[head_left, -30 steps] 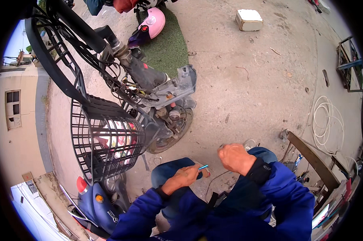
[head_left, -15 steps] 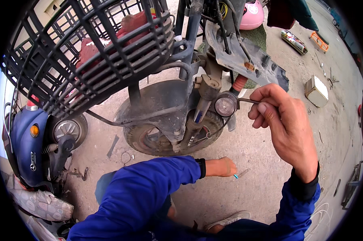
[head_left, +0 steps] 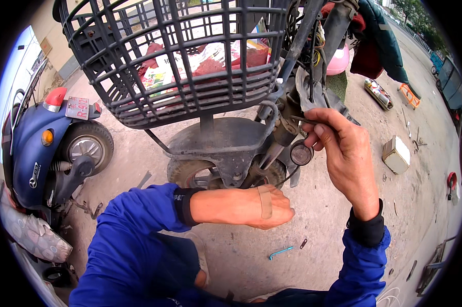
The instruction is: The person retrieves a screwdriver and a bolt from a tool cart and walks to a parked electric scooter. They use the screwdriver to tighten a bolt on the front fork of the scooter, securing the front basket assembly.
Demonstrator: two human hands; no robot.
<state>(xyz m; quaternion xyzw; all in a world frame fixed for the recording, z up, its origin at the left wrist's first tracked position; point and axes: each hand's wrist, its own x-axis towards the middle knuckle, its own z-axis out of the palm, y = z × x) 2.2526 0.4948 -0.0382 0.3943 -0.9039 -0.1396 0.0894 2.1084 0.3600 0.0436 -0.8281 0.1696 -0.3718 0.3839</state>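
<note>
Crouched low, we pinch a thin metal key [head_left: 301, 120] in our right hand [head_left: 346, 153] at the scooter's fork [head_left: 279, 140], while our left hand [head_left: 261, 207], curled with nothing visible in it, hovers just below the front wheel [head_left: 210, 176] for balance

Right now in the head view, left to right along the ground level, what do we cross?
Blue scooter with a red tail light → dark front wheel under the black mesh basket → left hand with a strip of tape across its back → right hand pinching a thin metal key → pale rectangular block on the dirt.
</note>
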